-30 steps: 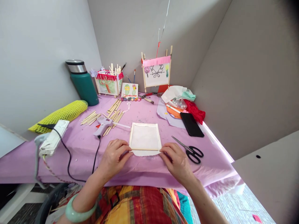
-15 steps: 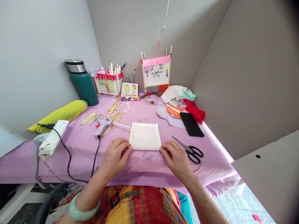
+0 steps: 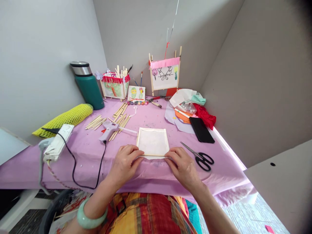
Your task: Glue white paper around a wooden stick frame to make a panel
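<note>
A square frame of wooden craft sticks covered with white paper lies flat on the lilac tablecloth, right in front of me. My left hand pinches the near left end of the frame, and my right hand holds the near right end. Both sets of fingers press on the near stick, with a strip of white paper showing along its lower edge. A jade bangle circles my left wrist. A hot glue gun rests left of the frame, and black-handled scissors lie right of it.
Loose craft sticks lie behind the glue gun, whose black cord runs towards a white power strip. At the back stand a green flask and decorated stick panels. A black phone lies at the right.
The paper flap below the near stick has shrunk from its earlier wide strip to a thin edge. My hands have closed in on the frame's near corners.
</note>
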Available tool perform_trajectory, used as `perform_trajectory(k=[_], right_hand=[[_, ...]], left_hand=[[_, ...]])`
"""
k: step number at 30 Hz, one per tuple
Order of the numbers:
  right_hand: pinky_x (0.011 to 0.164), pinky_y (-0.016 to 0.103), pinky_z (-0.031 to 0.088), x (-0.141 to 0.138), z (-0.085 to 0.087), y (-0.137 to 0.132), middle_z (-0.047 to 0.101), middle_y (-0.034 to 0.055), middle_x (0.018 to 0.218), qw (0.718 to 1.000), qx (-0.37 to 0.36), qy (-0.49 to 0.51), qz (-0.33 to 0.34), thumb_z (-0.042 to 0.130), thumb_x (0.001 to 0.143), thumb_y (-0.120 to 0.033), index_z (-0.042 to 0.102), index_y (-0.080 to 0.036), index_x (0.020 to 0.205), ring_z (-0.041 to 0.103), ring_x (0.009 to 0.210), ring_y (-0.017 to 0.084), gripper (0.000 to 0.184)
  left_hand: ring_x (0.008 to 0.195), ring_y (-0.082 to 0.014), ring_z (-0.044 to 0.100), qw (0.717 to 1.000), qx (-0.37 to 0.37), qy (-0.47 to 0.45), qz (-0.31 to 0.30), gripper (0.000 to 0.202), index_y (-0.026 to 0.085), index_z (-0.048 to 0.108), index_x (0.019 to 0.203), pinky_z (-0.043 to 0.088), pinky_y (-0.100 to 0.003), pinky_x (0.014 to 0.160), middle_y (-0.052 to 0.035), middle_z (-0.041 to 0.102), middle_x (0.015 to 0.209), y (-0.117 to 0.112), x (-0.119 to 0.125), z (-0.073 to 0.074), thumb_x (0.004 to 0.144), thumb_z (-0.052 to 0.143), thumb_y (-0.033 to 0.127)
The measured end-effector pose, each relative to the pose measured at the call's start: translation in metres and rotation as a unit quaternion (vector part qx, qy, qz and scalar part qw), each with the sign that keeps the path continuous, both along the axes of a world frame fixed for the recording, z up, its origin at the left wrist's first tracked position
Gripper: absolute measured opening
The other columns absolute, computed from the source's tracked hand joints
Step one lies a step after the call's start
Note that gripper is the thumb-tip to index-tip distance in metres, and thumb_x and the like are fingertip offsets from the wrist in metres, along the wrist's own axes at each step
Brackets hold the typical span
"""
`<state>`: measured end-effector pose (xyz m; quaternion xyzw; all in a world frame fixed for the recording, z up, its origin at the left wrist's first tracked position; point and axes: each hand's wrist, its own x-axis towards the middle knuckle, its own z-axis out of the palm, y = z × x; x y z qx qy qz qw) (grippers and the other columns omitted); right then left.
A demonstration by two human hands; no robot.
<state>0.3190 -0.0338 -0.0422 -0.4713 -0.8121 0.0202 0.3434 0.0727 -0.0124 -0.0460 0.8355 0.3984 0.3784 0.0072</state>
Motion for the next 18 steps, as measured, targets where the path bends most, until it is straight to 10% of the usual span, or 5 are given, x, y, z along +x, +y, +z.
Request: perform_trajectory(k=[18], right_hand=[[0.074,0.034,0.038,-0.003,-0.002,0.006,0.062,0.0051,0.084,1.0,0.009,-0.013,-0.005,0.048,0.093,-0.019,0.056,-0.018,0.083,0.052,0.082,0.019,0.012]], left_hand=[[0.08,-0.0191,0.053,1.0,0.017,0.014,0.01,0.017,0.016,0.062,0.085,0.042,-0.036,0.072,-0.0066,0.064,0.085,0.001,0.012,0.002,0.09,0.046,0.014]])
